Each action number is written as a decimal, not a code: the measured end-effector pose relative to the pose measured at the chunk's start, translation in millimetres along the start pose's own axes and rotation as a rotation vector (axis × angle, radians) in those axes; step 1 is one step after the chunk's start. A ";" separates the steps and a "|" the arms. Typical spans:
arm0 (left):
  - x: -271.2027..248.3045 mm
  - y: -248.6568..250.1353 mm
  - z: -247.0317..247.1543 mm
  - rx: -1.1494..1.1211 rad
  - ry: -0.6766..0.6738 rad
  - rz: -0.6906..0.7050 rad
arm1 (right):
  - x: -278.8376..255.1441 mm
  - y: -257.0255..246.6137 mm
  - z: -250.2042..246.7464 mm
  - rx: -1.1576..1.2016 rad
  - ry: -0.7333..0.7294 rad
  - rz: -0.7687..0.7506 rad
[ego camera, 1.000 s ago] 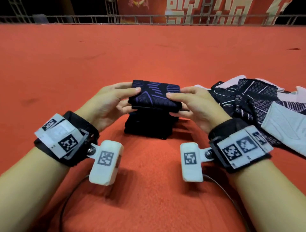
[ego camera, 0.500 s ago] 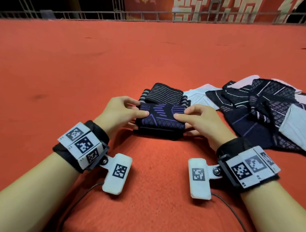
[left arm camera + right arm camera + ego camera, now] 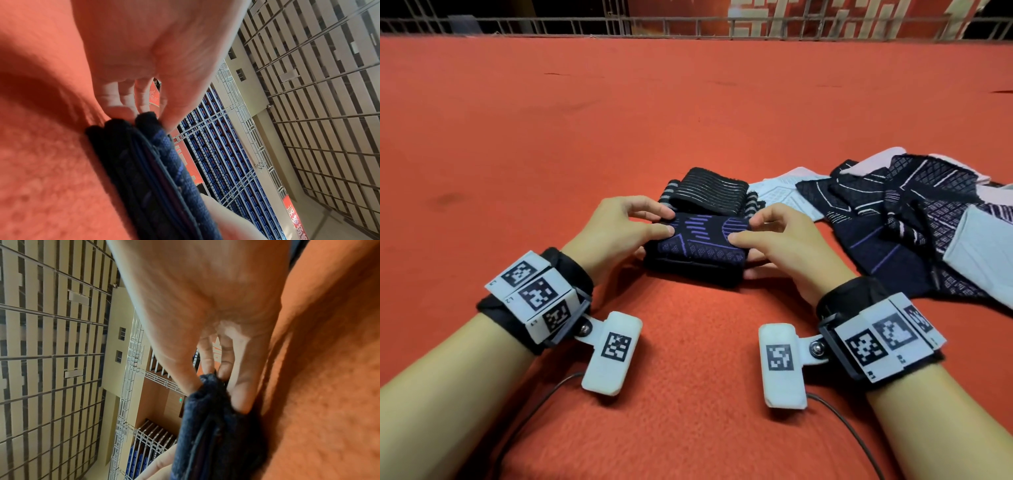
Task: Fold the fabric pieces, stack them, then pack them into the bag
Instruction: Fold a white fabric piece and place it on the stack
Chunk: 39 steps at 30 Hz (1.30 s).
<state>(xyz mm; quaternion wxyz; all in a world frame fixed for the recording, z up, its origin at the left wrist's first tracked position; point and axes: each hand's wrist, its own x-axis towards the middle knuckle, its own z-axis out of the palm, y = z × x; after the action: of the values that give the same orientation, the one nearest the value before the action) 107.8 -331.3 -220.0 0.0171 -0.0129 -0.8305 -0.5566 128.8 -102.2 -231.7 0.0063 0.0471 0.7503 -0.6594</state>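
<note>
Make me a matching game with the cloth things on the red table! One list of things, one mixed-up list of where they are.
Things:
1. blue-patterned folded piece
2. white-striped folded piece
3. unfolded pile
4. left hand

Places:
A. spread out at the right of the red table
B. gripping the left end of the folded stack
C. just behind the stack
D. on top of the stack, between both hands

Pairs: 1-D, 2-C, 3-A, 4-B
</note>
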 end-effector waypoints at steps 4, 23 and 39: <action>0.3 -2.9 5.3 0.001 -0.025 -0.015 | 5.1 6.0 -5.9 -0.209 0.037 0.056; -18.8 48.7 33.4 -0.287 0.175 0.169 | -4.1 -9.6 -26.2 0.107 0.086 0.056; -46.2 132.5 287.9 -0.466 -0.571 -0.039 | -96.9 9.8 -230.2 -0.062 0.264 0.234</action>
<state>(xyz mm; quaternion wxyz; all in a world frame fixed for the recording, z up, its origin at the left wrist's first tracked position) 155.4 -14.8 -208.9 -0.2294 -0.1553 -0.6529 -0.7050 238.2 120.9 -204.5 -0.0141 0.2198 0.7541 -0.6187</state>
